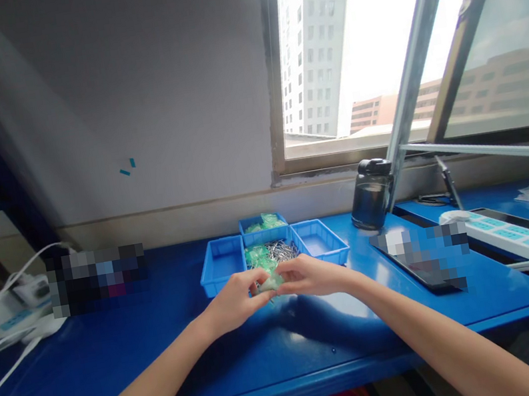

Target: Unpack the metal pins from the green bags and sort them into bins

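My left hand (235,299) and my right hand (310,275) meet over the blue table (120,364), fingers pinched together on a small pale green part (271,282) between them. Just behind the hands stands a blue tray (253,252) holding green parts and several thin metal pins (278,250). An empty-looking blue tray (222,266) sits to its left and another (320,241) to its right. A fourth blue tray (262,222) with green parts stands behind, by the wall.
A dark jar (371,195) stands at the back right. A phone (421,259) lies flat right of the trays. White power strips and chargers (508,231) sit at the right, white cables and plugs (4,309) at the left. A window is above.
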Motion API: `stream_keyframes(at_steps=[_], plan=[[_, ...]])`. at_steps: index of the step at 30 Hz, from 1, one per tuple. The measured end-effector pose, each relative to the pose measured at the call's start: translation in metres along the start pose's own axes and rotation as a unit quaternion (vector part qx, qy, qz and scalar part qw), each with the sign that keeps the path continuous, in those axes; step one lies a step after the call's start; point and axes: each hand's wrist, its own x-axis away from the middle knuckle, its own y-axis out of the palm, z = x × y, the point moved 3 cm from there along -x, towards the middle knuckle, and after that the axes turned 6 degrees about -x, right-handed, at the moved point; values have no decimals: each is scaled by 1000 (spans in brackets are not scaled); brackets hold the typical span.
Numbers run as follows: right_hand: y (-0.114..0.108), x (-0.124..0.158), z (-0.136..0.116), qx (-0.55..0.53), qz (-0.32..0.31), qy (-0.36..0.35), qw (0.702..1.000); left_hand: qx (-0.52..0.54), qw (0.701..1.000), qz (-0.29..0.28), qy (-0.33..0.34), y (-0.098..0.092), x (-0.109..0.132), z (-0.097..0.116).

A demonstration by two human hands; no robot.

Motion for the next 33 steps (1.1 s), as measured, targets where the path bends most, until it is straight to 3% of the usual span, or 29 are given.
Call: stream_keyframes(at_steps=[6,10,16,22,26,30,33], plan=[[1,0,5,-39,6,22,999,-20,1000,14,3,-1,-1,0],[0,1,5,-2,11,-5,1000,-30,998,41,22,-2,-1,3],[-2,0,3,39,25,-45,998,-24,999,35,10,-1,0,3],[0,1,1,-50,-2,-3,999,-8,999,52,-2,0,-2,-1],[-2,1,2,-64,21,10,998,13,998,54,-23,-2,-3,-2],[-4,1,6,-108,26,35,993,39,998,11,-51,-4,-2,-2],[0,1,8,-133,-25,61,989,50,997,-38,-43,-1,-1,-1]])
